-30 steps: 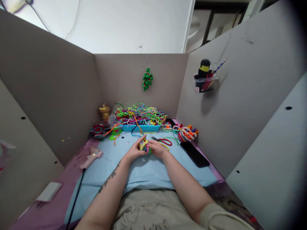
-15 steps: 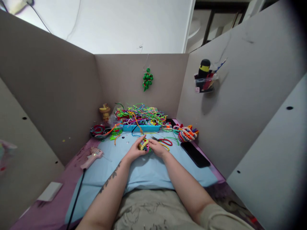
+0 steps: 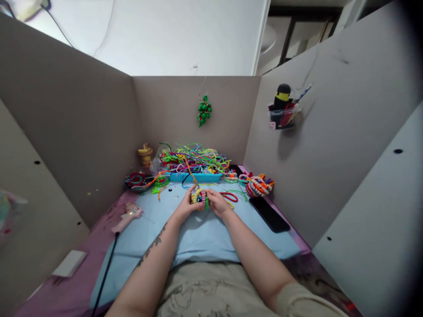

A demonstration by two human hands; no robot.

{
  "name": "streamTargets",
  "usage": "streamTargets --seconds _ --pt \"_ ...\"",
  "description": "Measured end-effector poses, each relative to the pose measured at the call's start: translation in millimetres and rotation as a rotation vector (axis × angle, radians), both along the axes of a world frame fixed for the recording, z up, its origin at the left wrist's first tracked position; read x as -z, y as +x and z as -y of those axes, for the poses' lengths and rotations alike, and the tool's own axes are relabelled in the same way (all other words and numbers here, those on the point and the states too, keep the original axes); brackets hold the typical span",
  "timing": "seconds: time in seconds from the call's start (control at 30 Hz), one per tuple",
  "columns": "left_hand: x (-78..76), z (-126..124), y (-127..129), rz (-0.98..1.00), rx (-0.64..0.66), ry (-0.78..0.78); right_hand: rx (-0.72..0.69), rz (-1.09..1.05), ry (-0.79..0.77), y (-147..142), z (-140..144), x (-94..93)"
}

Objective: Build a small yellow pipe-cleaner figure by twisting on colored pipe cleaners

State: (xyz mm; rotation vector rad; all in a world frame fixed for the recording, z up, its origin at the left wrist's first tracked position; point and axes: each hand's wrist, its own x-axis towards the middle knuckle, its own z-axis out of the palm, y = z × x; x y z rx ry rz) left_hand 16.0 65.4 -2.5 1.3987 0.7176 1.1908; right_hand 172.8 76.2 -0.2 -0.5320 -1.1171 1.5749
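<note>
Between my hands is a small braided cord fish (image 3: pixel 199 199) in yellow, pink and green, with a dark round eye facing me. My left hand (image 3: pixel 187 206) is closed around its left side, thumb across the lower front. On the opposite side, the fingers of my right hand (image 3: pixel 216 202) pinch its right edge by the green part. An orange cord (image 3: pixel 191 169) runs from the pile down to just behind the fish. Red-handled scissors (image 3: pixel 230 196) lie just beyond my right hand, partly hidden by it.
A blue tray (image 3: pixel 194 177) heaped with coloured cords stands at the back. Finished braided pieces (image 3: pixel 259 185) and a black phone (image 3: pixel 269 214) lie to the right. A pink glue gun (image 3: pixel 127 220) with its cable rests on the left. Grey panels (image 3: pixel 194 132) enclose the table.
The fish has turned in my hands, so its eye and more of the pink and green side now show. My right hand has shifted slightly, covering more of the scissors.
</note>
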Motion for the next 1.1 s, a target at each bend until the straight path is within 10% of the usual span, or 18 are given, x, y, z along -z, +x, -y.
streamTargets --seconds 0.4,0.93,1.1 --pt "-1.7 -6 -3 -0.091 -0.268 0.013 -0.028 0.048 -0.058 3 -3 4.8" --pt "3.4 -8 -3 -0.115 -0.419 -0.021 0.499 0.333 0.169 -8 -15 25.8" --pt "-1.8 -5 -4 0.001 -0.265 -0.193 0.388 0.236 0.093 -7 -15 24.1"
